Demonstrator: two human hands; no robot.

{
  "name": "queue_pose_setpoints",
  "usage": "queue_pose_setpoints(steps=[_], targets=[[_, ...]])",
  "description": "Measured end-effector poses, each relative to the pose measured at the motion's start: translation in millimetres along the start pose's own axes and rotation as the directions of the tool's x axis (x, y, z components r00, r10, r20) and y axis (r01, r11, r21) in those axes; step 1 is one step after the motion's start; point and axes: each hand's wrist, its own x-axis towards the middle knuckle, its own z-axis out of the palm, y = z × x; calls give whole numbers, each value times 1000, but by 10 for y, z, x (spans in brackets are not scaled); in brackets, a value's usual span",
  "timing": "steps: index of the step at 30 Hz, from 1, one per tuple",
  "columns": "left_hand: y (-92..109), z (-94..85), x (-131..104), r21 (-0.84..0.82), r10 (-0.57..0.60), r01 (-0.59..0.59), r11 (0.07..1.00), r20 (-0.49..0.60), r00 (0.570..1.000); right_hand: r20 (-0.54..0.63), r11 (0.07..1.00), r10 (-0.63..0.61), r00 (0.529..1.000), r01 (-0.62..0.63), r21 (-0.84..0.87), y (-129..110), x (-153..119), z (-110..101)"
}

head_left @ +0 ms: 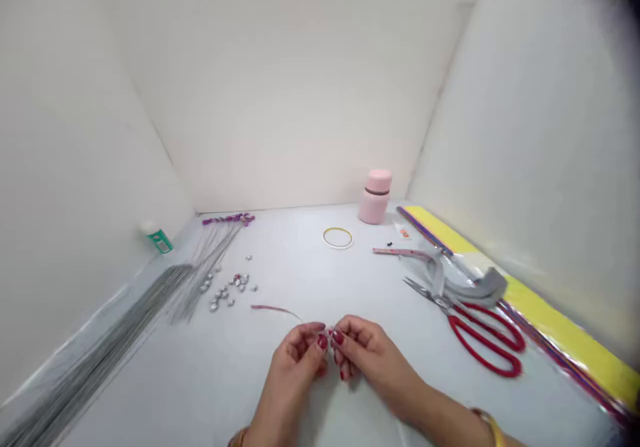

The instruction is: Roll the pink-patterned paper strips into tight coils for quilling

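Closely, left hand (296, 366) and right hand (371, 359) pinch small piece (328, 332).

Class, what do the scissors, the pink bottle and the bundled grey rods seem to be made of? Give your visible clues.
Scissors: likely metal blades, grey with a slight sheen; smooth red handles, perhaps plastic.
Pink bottle: smooth and matte, with only soft shading; painted metal or plastic, unclear.
Grey rods: probably dull metal wire, being thin, straight and evenly grey.
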Motion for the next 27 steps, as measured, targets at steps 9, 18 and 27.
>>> queue_pose_setpoints(steps=[9, 18, 27], targets=[[59, 22, -71, 176, 103, -93, 980, -47, 994, 59, 997, 50, 997, -47, -55, 0, -7, 34], [48, -6, -78, 209, 129, -130, 969, 21, 991, 149, 989, 134, 980, -142, 44, -8, -5, 22], [37, 10, -53, 269, 85, -50, 962, -121, 989, 69, 946, -35, 997, 55, -319, -3, -41, 25]])
